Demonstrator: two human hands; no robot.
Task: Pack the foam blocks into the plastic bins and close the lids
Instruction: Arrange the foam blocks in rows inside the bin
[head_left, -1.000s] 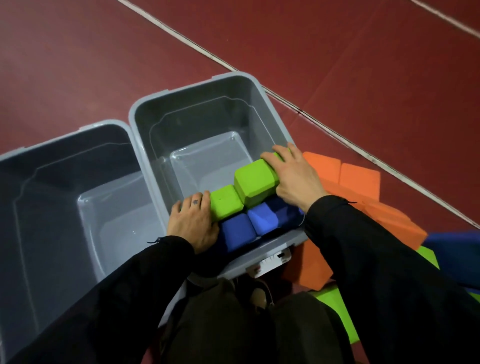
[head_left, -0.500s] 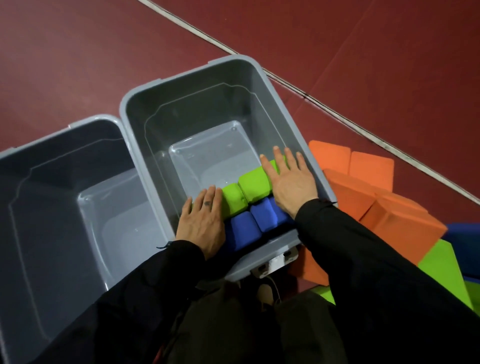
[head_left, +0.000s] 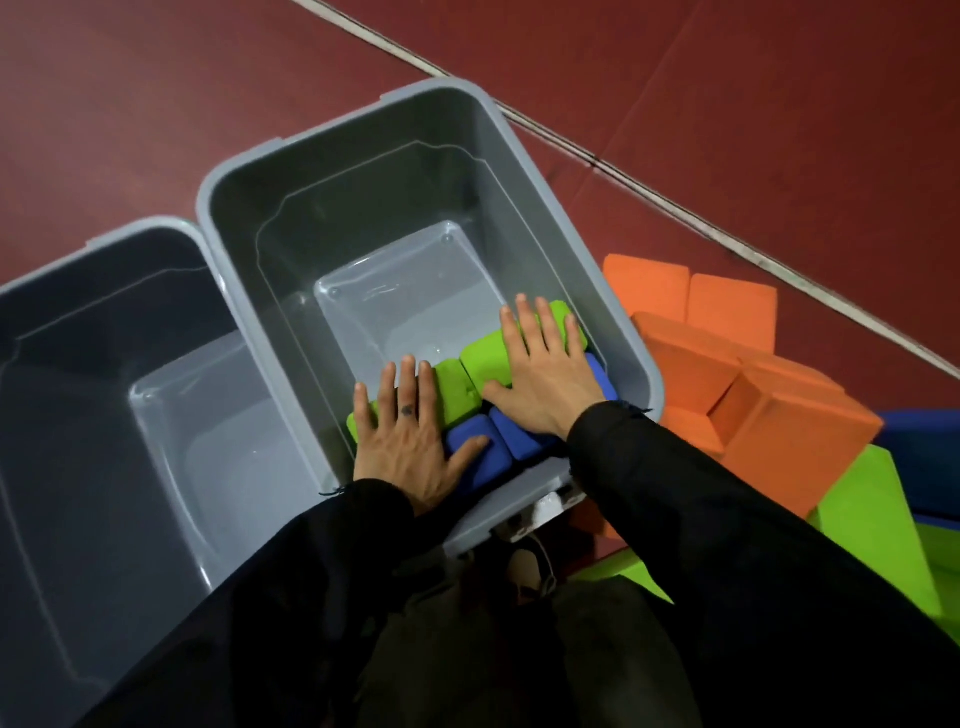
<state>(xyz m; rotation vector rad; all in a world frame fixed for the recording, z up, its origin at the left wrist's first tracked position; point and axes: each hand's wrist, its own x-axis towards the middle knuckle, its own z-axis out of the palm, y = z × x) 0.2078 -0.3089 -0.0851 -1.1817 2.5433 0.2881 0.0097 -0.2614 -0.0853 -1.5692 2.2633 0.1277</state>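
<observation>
**First blocks pressed into one bin; most of the packing left**

The job looks barely begun. A few foam pieces lie at the near end of the right bin (head_left: 618, 332): green blocks (head_left: 457, 387) in a row and blue blocks (head_left: 511, 441) packed between them and the near wall. The far stretch of that bin's floor shows bare plastic. The left bin (head_left: 93, 322) holds nothing that can be seen. No lids are in view, so closing is still to come.

Both hands lie flat with fingers straight and spread, pressing down and gripping nothing. The left hand (head_left: 402, 431) covers the left end of the green row, its thumb stretched onto a blue block. The right hand (head_left: 543, 374) lies on the right end of the green row, fingertips reaching to the far edge, with blue foam under its heel and wrist. So the packed blocks sit directly beneath both palms, touching them.

Outside the bin wall, to the right of the right hand, a heap waits on the red floor (head_left: 208, 93): orange blocks (head_left: 727, 374) nearest, with a loose green block (head_left: 872, 499) and a blue piece (head_left: 924, 457) further out, partly behind the right sleeve. By my reckoning these must all still go in.
</observation>
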